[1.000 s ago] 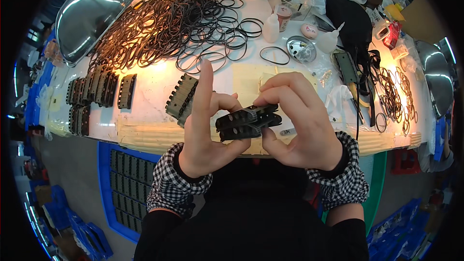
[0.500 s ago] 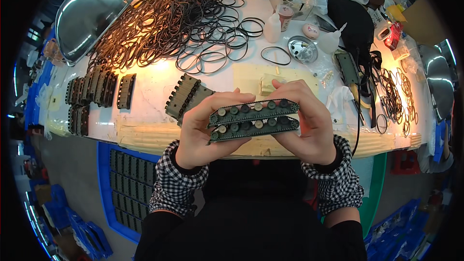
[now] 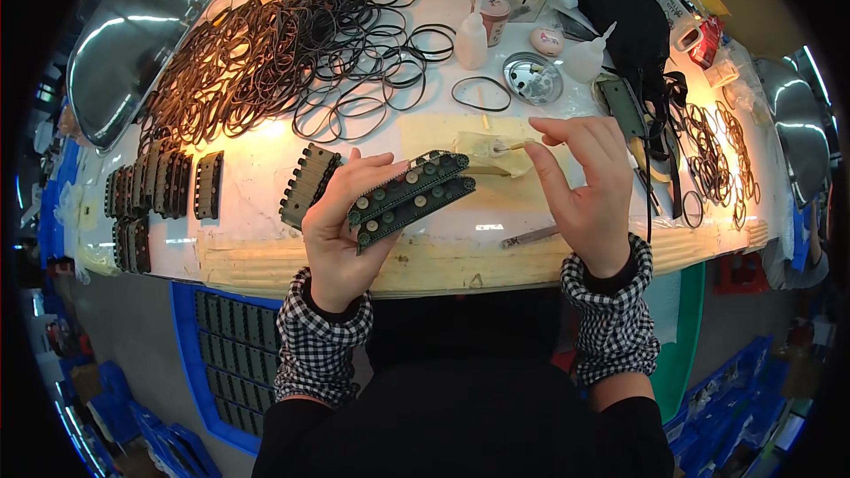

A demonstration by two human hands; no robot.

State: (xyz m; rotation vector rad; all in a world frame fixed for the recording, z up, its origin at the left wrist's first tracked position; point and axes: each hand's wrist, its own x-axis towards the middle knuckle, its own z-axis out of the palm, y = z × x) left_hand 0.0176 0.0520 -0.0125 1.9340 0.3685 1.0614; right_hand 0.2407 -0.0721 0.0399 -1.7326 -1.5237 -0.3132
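My left hand [image 3: 341, 212] is closed round a pair of dark green toy tank chassis [image 3: 409, 197], one above the other. Rows of small round wheels line their near sides, a few wheels paler, with thin black tracks around them. They tilt up toward the right. To the right, my right hand [image 3: 589, 173] is off the chassis, with thumb and index finger apart. Its thumb tip is by the end of a thin yellowish stick [image 3: 512, 148], which lies over a small crumpled yellowish pad [image 3: 482, 152]. Whether the thumb touches the stick, I cannot tell.
A tangled heap of black rubber loops [image 3: 283, 53] covers the back left. Stacked chassis [image 3: 310, 184] stand behind my left hand, others [image 3: 150, 186] farther left. A squeeze bottle [image 3: 471, 41] and round metal dish [image 3: 532, 78] stand beyond the pad. A flat metal strip [image 3: 531, 236] lies in front.
My right hand has let go of the chassis and moved right, to the stick. My left hand now holds them alone, shifted left and tilted. The metal strip has come into sight.
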